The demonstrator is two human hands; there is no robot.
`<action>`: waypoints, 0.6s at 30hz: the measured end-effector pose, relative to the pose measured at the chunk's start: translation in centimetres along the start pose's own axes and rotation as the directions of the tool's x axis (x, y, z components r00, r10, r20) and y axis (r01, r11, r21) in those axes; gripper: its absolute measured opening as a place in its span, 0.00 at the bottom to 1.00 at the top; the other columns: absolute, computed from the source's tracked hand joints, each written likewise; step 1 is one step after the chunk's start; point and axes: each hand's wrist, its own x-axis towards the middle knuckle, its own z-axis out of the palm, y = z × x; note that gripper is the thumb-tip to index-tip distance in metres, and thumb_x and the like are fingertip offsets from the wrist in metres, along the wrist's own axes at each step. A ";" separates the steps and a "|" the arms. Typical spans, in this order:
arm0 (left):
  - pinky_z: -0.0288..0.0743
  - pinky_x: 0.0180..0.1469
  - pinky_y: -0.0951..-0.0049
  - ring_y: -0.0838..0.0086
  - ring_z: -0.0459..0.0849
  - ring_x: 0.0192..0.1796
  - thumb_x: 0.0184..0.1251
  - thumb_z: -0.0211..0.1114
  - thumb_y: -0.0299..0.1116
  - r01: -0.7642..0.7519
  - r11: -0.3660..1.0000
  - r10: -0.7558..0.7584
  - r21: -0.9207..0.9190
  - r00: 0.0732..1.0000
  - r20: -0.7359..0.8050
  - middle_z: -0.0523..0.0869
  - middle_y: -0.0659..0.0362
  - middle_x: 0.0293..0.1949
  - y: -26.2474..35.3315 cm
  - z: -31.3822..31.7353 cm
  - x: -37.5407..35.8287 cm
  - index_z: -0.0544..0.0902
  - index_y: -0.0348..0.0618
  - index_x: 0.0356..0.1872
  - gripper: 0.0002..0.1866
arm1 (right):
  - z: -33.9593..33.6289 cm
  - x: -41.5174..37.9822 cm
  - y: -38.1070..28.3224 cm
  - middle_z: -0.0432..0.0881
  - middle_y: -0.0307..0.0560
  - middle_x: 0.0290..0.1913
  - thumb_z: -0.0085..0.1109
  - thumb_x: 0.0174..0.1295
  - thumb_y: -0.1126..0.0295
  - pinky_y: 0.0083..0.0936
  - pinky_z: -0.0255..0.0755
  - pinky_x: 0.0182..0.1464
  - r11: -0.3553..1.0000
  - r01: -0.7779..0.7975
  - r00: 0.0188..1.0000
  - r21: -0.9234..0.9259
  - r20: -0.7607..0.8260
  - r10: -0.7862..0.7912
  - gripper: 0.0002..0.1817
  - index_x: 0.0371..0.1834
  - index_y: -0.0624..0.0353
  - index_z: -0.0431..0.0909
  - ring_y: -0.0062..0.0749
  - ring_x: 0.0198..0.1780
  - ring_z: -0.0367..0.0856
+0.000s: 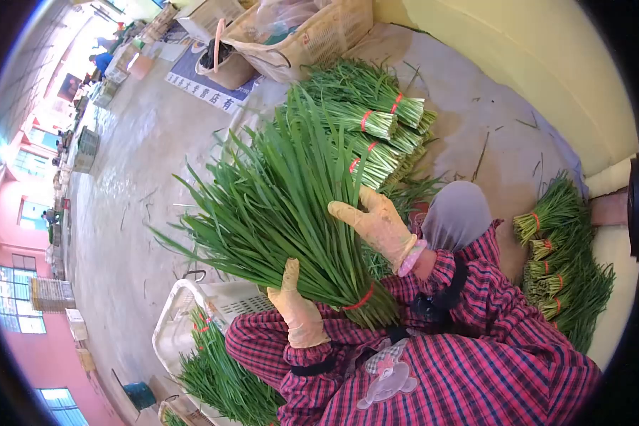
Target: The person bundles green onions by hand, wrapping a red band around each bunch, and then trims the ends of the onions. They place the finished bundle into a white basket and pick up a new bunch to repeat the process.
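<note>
A large bunch of green garlic chives [284, 192] lies tilted across my lap, leaves fanning toward the upper left. A red band [360, 298] circles its stems near the cut ends. My left hand [296, 307], in a pale stained glove, grips the near left side, thumb up along the leaves. My right hand [378, 221], gloved alike, holds the far right side with its thumb across the leaves. The other fingers of both hands are mostly hidden behind the bunch.
Banded chive bundles [376, 124] are stacked ahead on a sheet; more bundles [550, 270] lie at the right wall. Left of my knee stands a white crate [181, 312] with chives inside. A large basket [305, 46] and a handled bucket [227, 69] stand farther off.
</note>
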 end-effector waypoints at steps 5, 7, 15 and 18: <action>0.80 0.57 0.67 0.68 0.84 0.51 0.62 0.69 0.21 -0.008 0.999 0.007 -0.044 1.000 -0.027 0.83 0.55 0.53 0.4 -0.2 0.3 0.76 0.35 0.59 0.23 | -0.6 2.2 -1.5 0.88 0.45 0.42 0.63 0.66 0.63 0.25 0.76 0.46 0.997 -0.003 1.000 -0.075 -0.020 0.002 0.17 0.50 0.65 0.81 0.24 0.40 0.82; 0.81 0.55 0.66 0.67 0.84 0.50 0.63 0.69 0.22 -0.040 0.998 0.039 -0.041 0.999 -0.021 0.83 0.55 0.53 1.3 0.2 0.6 0.77 0.34 0.58 0.22 | -0.5 3.5 -2.2 0.87 0.44 0.42 0.64 0.65 0.65 0.24 0.77 0.42 0.986 -0.018 0.999 0.165 -0.034 0.024 0.15 0.50 0.64 0.81 0.22 0.39 0.82; 0.83 0.54 0.64 0.66 0.85 0.50 0.62 0.69 0.24 -0.199 0.979 0.199 -0.041 0.980 0.005 0.83 0.54 0.53 8.3 0.9 1.5 0.76 0.35 0.60 0.24 | -3.2 5.8 -4.9 0.86 0.39 0.37 0.62 0.67 0.68 0.16 0.69 0.29 0.941 0.111 0.970 0.321 -0.242 -0.032 0.10 0.48 0.58 0.82 0.17 0.27 0.77; 0.83 0.52 0.63 0.65 0.85 0.49 0.62 0.68 0.24 -0.206 0.978 0.208 -0.036 0.976 0.071 0.84 0.54 0.53 10.7 0.2 1.9 0.75 0.35 0.61 0.25 | -4.8 6.6 -4.0 0.86 0.39 0.36 0.60 0.69 0.69 0.15 0.69 0.30 0.894 0.174 0.950 0.412 -0.310 -0.042 0.10 0.50 0.57 0.82 0.16 0.29 0.77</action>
